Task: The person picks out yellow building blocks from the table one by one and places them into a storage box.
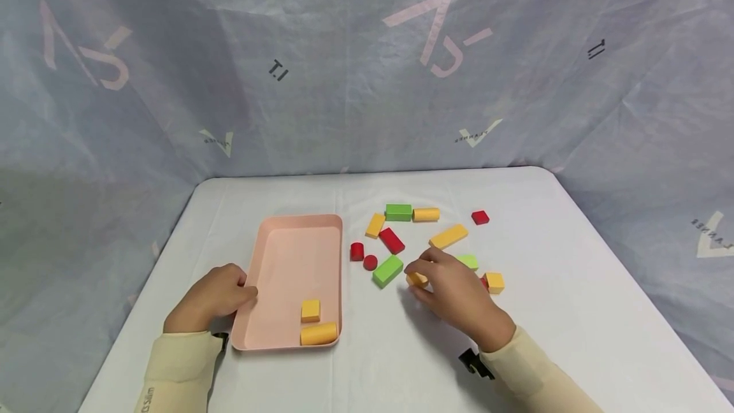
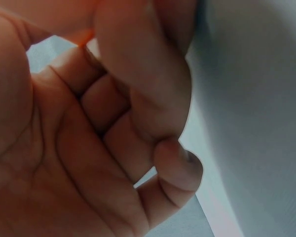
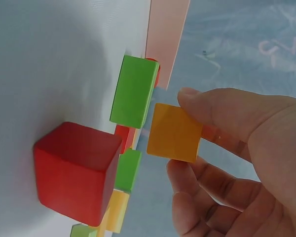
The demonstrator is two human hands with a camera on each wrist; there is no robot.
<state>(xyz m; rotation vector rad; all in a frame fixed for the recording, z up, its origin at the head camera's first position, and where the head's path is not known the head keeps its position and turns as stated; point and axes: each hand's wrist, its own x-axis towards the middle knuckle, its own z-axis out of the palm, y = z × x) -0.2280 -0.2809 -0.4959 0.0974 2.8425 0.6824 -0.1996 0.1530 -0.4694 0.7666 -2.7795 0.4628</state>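
Note:
My left hand (image 1: pixel 215 295) grips the left rim of a pink tray (image 1: pixel 243 330), thumb over the wall; in the left wrist view its fingers (image 2: pixel 153 98) are curled in. Inside the tray lie a yellow cube (image 1: pixel 311 310) and a yellow cylinder (image 1: pixel 318 334) in the near right corner. My right hand (image 1: pixel 455 292) pinches a second yellow block (image 3: pixel 174 132) between thumb and fingertips, right of the tray. A red block (image 3: pixel 76 173) stands close by in the right wrist view. Just left of my right hand lies a green block (image 1: pixel 388 271).
Several blocks spread across the white table (image 1: pixel 378 362): a red cylinder (image 1: pixel 357 252), a red disc (image 1: pixel 370 262), a red block (image 1: pixel 392 241), a yellow bar (image 1: pixel 448 236) and a yellow cube (image 1: pixel 494 283). Behind the table hangs a grey printed cloth (image 1: pixel 321 107).

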